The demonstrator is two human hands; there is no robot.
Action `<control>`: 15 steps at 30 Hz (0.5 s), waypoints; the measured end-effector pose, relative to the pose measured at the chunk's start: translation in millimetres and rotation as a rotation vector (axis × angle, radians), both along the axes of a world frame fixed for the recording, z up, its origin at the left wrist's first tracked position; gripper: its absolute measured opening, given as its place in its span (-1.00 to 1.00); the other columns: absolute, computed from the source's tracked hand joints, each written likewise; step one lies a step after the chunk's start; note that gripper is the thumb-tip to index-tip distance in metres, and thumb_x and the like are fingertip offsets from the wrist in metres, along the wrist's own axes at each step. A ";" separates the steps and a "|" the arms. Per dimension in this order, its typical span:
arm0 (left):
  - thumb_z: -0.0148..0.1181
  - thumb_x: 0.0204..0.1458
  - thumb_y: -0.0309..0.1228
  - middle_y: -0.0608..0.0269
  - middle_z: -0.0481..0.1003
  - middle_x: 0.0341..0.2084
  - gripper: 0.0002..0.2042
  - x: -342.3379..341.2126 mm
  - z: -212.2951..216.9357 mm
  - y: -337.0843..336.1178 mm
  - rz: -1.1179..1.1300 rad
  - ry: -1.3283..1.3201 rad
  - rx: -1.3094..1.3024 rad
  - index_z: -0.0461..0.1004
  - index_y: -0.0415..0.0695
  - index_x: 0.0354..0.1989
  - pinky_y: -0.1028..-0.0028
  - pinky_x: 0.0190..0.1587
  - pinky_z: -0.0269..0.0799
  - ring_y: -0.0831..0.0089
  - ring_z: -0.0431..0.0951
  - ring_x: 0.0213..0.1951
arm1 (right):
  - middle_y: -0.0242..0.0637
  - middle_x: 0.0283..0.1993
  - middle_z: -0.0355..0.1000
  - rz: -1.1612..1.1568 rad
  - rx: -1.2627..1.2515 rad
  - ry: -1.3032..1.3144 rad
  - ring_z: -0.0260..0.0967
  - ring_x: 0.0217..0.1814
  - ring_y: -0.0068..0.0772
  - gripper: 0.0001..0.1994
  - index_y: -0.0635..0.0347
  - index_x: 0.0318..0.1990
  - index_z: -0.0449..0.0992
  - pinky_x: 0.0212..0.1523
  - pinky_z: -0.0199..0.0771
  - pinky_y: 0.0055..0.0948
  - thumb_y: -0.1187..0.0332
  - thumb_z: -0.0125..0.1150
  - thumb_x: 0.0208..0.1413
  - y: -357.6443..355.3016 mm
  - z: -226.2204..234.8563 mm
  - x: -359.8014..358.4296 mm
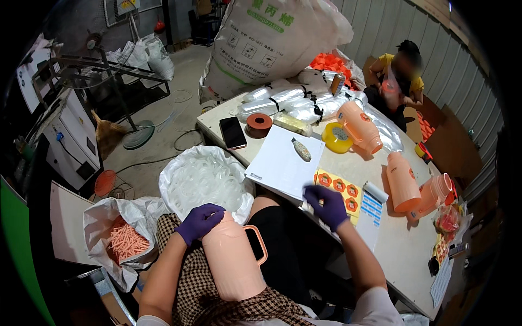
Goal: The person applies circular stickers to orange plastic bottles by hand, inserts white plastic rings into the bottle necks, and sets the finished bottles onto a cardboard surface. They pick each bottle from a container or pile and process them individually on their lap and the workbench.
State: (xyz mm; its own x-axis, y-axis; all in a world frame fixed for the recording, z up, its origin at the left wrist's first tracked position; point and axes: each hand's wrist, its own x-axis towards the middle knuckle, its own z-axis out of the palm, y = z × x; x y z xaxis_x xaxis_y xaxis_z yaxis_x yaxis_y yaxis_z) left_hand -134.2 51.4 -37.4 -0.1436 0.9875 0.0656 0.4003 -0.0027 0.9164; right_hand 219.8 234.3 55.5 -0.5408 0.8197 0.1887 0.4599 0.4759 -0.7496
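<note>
A peach plastic jug body with a side handle leans on my lap, its wide base toward me. My left hand, in a purple glove, is closed round its narrow top. My right hand, gloved the same, hovers at the table's near edge, over the left side of a yellow sheet of round orange stickers. Its fingers are curled together; whatever they hold, if anything, is hidden. Beside that sheet lie a white paper pad and a blue-and-white printed sheet with a rolled end.
On the table are a phone, a brown tape roll, a yellow tape roll and more peach jugs. Left of me stand sacks of clear rings and peach sticks. A person sits beyond the table.
</note>
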 end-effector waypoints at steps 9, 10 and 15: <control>0.36 0.07 -0.28 0.08 0.61 -0.04 -0.70 26.5 65.4 -5.8 0.172 0.834 0.459 0.60 -0.14 -0.07 0.18 0.08 0.47 0.10 0.59 -0.04 | 0.02 0.05 0.46 -0.066 0.438 -0.717 0.49 0.03 0.05 -0.50 -0.01 0.26 0.46 0.03 0.53 -0.07 0.19 0.26 0.15 185.9 -32.1 -94.4; 0.37 0.04 -0.29 0.13 0.60 0.00 -0.68 32.8 75.1 -6.6 0.134 0.814 0.492 0.59 -0.10 -0.03 0.17 0.14 0.42 0.13 0.57 0.02 | 0.02 0.04 0.45 -0.053 0.418 -0.744 0.49 0.01 0.07 -0.51 0.00 0.26 0.46 0.02 0.53 -0.08 0.24 0.25 0.15 185.0 -30.9 -91.4; 0.38 0.06 -0.24 0.07 0.58 0.04 -0.61 103.2 85.2 21.0 -0.194 0.699 0.553 0.57 -0.11 0.04 0.23 -0.06 0.56 0.17 0.65 -0.11 | -0.10 -0.03 0.48 0.059 0.632 -0.077 0.53 -0.12 0.04 -0.56 -0.01 0.21 0.46 -0.11 0.57 -0.14 0.45 0.25 0.14 129.8 -10.7 -12.3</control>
